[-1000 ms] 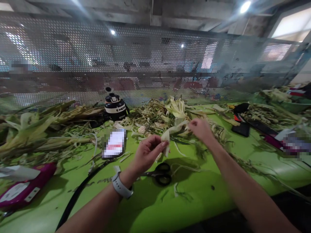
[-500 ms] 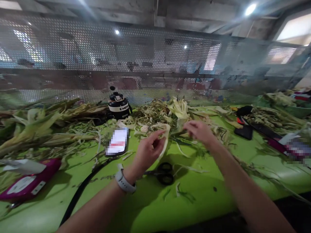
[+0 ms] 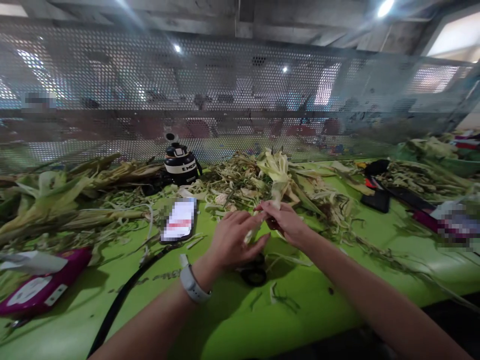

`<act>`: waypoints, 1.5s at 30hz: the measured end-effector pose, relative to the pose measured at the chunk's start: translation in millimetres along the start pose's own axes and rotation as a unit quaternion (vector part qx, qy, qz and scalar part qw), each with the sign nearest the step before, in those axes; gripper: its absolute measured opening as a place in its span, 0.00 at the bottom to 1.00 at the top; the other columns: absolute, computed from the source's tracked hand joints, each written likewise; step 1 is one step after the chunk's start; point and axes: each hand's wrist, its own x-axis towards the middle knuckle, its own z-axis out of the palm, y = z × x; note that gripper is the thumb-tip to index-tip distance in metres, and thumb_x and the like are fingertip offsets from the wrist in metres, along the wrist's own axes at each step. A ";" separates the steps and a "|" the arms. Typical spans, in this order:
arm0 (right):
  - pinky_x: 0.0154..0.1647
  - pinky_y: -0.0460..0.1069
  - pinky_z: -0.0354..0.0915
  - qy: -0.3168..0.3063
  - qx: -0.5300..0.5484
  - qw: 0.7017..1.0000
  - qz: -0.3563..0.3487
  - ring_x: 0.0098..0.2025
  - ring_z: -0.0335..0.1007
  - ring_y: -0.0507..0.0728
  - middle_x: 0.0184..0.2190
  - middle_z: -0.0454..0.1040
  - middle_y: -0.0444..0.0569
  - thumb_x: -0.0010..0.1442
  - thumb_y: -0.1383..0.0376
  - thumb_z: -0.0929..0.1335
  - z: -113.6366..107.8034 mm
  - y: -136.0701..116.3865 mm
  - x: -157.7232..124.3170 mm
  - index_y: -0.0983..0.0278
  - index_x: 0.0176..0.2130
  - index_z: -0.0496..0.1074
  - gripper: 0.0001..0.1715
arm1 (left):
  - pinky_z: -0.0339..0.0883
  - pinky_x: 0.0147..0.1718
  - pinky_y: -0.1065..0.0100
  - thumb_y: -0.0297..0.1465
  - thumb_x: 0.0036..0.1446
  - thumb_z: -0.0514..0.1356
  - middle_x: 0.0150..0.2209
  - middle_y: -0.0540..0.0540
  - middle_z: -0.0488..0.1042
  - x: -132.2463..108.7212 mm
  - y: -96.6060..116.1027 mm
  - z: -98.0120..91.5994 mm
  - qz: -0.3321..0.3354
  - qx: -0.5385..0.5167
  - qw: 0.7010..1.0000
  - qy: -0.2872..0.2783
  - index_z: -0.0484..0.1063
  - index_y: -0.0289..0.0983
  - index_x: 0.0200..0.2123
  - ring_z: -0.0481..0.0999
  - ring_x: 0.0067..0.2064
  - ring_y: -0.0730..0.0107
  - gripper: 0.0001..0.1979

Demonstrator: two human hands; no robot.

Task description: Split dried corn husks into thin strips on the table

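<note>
We see the right grip (image 3: 284, 222) apparently pinching a pale husk strip (image 3: 252, 233) that slants toward us, just left of it (partly hidden). Our left hand (image 3: 231, 238), fingers spread, is nearest the lower end.

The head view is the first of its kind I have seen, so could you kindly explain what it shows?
There is no machine here: a camera worn on a person's head looks forward and down at their own bare hands. The left hand, with a watch on its wrist, and the right hand meet over a green table. A pale strip shows between them, though I cannot tell which hand grips it. Scissors lie partly hidden below the left hand. Around them are a heap of husk-like shreds, a phone, a dark bottle and a purple pack.
</note>
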 end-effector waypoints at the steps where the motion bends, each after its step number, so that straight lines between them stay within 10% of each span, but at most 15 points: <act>1: 0.13 0.41 0.45 -0.004 0.001 1.000 -0.001 0.15 0.49 0.43 0.16 0.61 0.38 0.44 0.53 0.73 -2.0 -0.6 1.5 0.67 0.28 0.72 0.19 | 0.59 0.34 0.67 0.37 0.53 0.56 0.34 0.44 0.72 0.5 -2.9 -1.5 -0.041 -0.019 0.999 0.024 0.69 0.39 0.48 0.69 0.34 0.65 0.19; 3: 0.13 0.40 0.47 -0.012 0.007 1.000 0.007 0.15 0.51 0.43 0.17 0.63 0.38 0.41 0.55 0.75 -5.7 -2.3 4.0 0.67 0.30 0.72 0.21 | 0.58 0.30 0.69 0.38 0.55 0.53 0.32 0.44 0.72 2.2 -11.4 -3.8 -0.150 -0.009 0.987 0.054 0.71 0.37 0.41 0.68 0.30 0.68 0.14; 7: 0.13 0.39 0.52 -0.021 0.026 0.999 0.019 0.15 0.54 0.42 0.18 0.66 0.38 0.38 0.56 0.76 -11.0 -5.0 7.4 0.67 0.32 0.72 0.23 | 0.55 0.25 0.70 0.41 0.51 0.56 0.28 0.44 0.73 4.1 -26.8 -3.4 -0.290 0.058 0.949 -0.112 0.72 0.36 0.28 0.69 0.29 0.66 0.14; 13: 0.10 0.39 0.50 -0.033 0.027 0.999 0.005 0.12 0.54 0.42 0.15 0.65 0.37 0.37 0.57 0.77 -14.6 -4.8 10.7 0.67 0.32 0.71 0.24 | 0.54 0.23 0.71 0.38 0.44 0.61 0.25 0.46 0.74 -2.6 -28.6 8.5 -0.294 0.003 0.936 -0.194 0.71 0.36 0.27 0.68 0.24 0.69 0.11; 24: 0.11 0.39 0.50 -0.047 -0.003 0.999 0.002 0.12 0.54 0.41 0.17 0.65 0.36 0.37 0.59 0.77 -14.3 -11.8 5.4 0.67 0.31 0.70 0.23 | 0.58 0.23 0.72 0.31 0.47 0.59 0.21 0.47 0.72 1.1 -22.4 14.3 -0.337 -0.128 0.929 -0.085 0.68 0.35 0.26 0.69 0.23 0.71 0.05; 36: 0.18 0.41 0.59 -0.040 -0.027 0.999 -0.001 0.18 0.61 0.45 0.20 0.69 0.39 0.38 0.60 0.77 -15.6 -9.2 7.9 0.66 0.29 0.71 0.19 | 0.70 0.23 0.72 0.31 0.39 0.68 0.27 0.49 0.75 3.3 -11.8 14.2 -0.453 -0.528 0.716 -0.062 0.71 0.35 0.29 0.75 0.28 0.71 0.12; 45: 0.16 0.42 0.59 -0.021 -0.063 0.996 -0.060 0.17 0.60 0.46 0.17 0.67 0.39 0.36 0.58 0.77 -13.7 -1.2 11.6 0.67 0.28 0.69 0.22 | 0.71 0.29 0.70 0.26 0.38 0.68 0.31 0.46 0.77 3.0 -11.0 11.3 -0.445 -0.566 0.688 -0.085 0.75 0.34 0.31 0.74 0.31 0.71 0.12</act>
